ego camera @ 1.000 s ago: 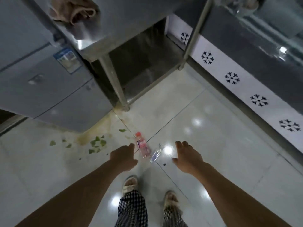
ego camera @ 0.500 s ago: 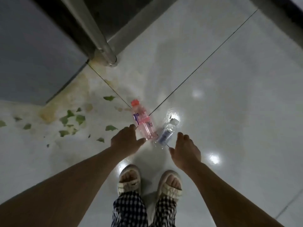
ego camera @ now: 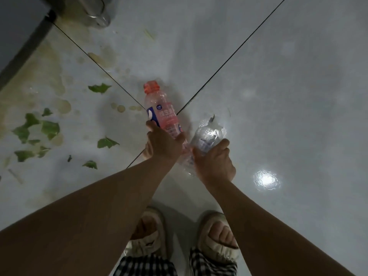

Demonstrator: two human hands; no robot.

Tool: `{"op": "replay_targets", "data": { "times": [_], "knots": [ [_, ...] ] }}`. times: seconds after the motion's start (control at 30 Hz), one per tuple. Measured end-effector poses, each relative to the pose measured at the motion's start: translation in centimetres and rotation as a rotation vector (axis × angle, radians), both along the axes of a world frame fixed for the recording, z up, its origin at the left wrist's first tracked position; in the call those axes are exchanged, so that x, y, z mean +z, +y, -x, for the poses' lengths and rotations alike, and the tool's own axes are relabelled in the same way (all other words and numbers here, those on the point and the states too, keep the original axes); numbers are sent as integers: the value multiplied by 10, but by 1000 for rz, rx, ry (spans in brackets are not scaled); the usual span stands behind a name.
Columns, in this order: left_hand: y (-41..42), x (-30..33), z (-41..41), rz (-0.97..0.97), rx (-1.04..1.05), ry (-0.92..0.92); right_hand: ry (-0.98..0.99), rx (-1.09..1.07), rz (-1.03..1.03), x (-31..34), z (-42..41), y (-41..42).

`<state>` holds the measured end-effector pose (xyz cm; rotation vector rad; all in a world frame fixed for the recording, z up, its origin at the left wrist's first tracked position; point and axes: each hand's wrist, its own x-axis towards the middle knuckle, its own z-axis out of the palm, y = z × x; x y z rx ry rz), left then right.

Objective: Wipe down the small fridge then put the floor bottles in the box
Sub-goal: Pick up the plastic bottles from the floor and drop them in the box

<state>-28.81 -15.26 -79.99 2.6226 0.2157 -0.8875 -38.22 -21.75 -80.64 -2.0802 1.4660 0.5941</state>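
Two plastic bottles lie on the white tiled floor in front of my feet. The pink bottle (ego camera: 161, 108) has a pink cap that points away from me, and my left hand (ego camera: 162, 144) is closed around its lower half. Beside it on the right is a clear crumpled bottle (ego camera: 209, 134); my right hand (ego camera: 214, 163) grips its near end. The two bottles touch or nearly touch between my hands. No box and no fridge front are in view.
Torn green leaf scraps (ego camera: 47, 128) and yellowish stains spread over the floor to the left. A metal table leg foot (ego camera: 97, 16) stands at the top left, next to a grey cabinet edge (ego camera: 22, 50). My sandalled feet (ego camera: 217, 236) are just below the hands.
The view has dropped close to the floor. Both hands have reached down from open above the bottles and closed on them, left on the pink one, right on the clear one.
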Motion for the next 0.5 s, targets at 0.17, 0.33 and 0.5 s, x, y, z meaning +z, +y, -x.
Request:
{"op": "replay_targets", "data": {
  "times": [0.17,0.33,0.5],
  "knots": [
    [4,3,-7,-9,-29,22,-77,-90,-83,-1,-4,-4],
    [12,46,-31,-137,-292,18,-71,9,-102,40,-3,-27],
    [3,139,-55,-157,-433,-40,-93,75,-43,132,-9,-59]
  ]
}}
